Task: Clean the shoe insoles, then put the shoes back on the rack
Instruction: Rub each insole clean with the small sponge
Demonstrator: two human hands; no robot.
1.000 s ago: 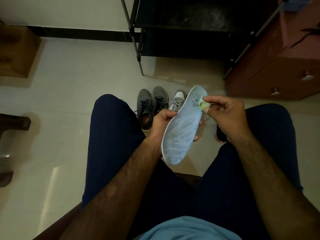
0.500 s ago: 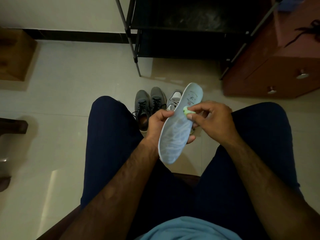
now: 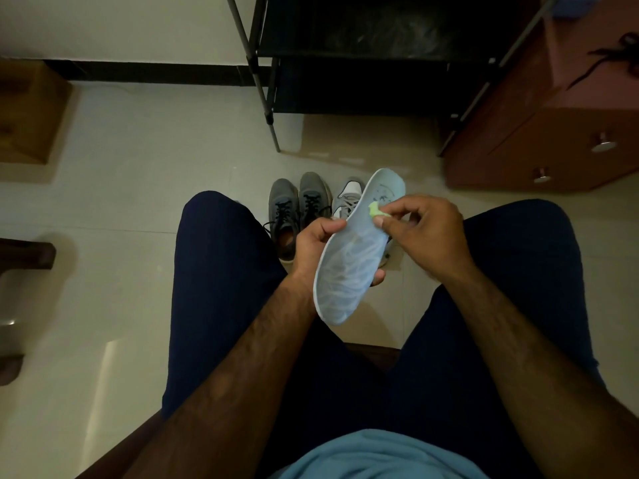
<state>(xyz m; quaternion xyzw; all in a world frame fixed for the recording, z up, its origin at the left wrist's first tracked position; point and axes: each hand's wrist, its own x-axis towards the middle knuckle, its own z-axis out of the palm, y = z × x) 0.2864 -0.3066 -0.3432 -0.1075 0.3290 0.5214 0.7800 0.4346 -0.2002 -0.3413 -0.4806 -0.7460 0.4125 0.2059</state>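
A pale blue insole (image 3: 349,267) is held between my knees, its heel end nearest me. My left hand (image 3: 316,243) grips its left edge, thumb on top and fingers beneath. My right hand (image 3: 425,233) pinches a small light-green wipe (image 3: 377,210) and presses it on the insole's upper part. On the floor behind stand two grey shoes with dark laces (image 3: 297,209) and a grey-white shoe (image 3: 347,198), partly hidden by the insole. The black shoe rack (image 3: 363,53) stands beyond them.
A reddish-brown drawer cabinet (image 3: 553,133) stands right of the rack. A wooden box (image 3: 27,112) sits at the far left, and dark furniture parts (image 3: 24,254) at the left edge. Pale floor tiles (image 3: 138,202) lie around my legs.
My right hand rubbed the green wipe down the insole toward its middle and back up near the top. My left hand kept its grip on the insole.
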